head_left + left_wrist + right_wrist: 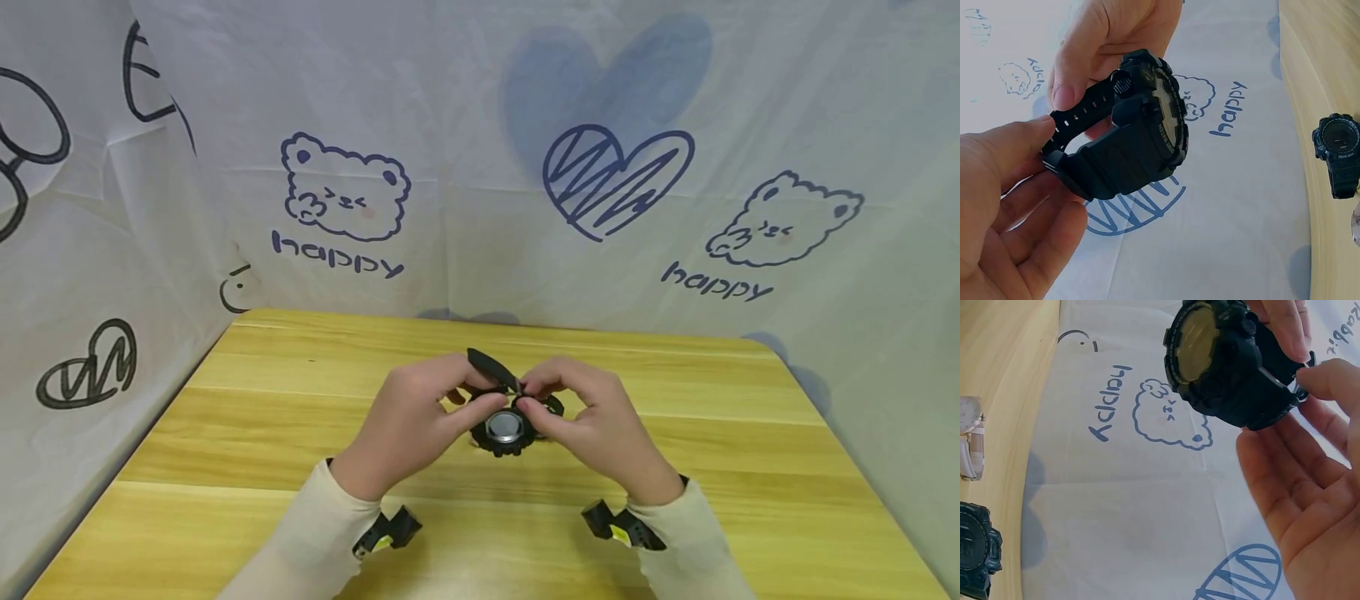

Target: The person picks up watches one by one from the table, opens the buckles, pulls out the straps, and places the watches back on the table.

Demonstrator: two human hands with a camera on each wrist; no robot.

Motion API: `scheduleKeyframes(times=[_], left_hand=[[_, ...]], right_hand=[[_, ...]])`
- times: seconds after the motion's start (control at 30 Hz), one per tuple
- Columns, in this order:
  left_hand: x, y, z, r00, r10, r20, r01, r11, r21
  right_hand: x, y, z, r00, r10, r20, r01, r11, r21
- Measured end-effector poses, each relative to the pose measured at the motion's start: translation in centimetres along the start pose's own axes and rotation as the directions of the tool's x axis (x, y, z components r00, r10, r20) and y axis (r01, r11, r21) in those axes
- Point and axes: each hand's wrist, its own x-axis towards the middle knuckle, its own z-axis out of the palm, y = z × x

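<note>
Both hands hold a black wristwatch (pixel 504 427) above the table, its silver round back showing between them in the head view. My left hand (pixel 416 417) pinches the strap (pixel 489 367) between thumb and fingers. Opposite it, my right hand (pixel 596 417) pinches the strap too, the fingertips of both hands meeting near the buckle (pixel 1299 392). The strap forms a loop, with a row of holes along one half in the left wrist view. The dial (pixel 1197 344) faces down toward the table.
On the wooden table (pixel 300 433) lies another black watch (pixel 1340 137), mostly hidden behind my right hand in the head view. Beside it is a pale watch (pixel 975 450) with a light band. A white printed cloth (pixel 465 208) hangs behind the table and along its left.
</note>
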Motion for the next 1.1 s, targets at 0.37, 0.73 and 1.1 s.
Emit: scheduleKeyframes(times=[0.37, 0.73, 1.1], left_hand=[[0.24, 0.15, -0.21, 0.996, -0.089, 0.007, 0.089, 0.995, -0.047], [0.26, 0.29, -0.38, 0.967, -0.245, 0.066, 0.250, 0.964, -0.095], [0.12, 0.08, -0.52, 0.952, -0.259, 0.161, 0.290, 0.933, -0.214]], right_hand=[[-0.05, 0.24, 0.57, 0.994, -0.106, -0.020, 0.106, 0.994, 0.009], [-0.15, 0.16, 0.89, 0.998, -0.069, 0.006, 0.069, 0.995, 0.069], [-0.11, -0.09, 0.92, 0.993, -0.079, 0.086, 0.069, 0.991, 0.116]])
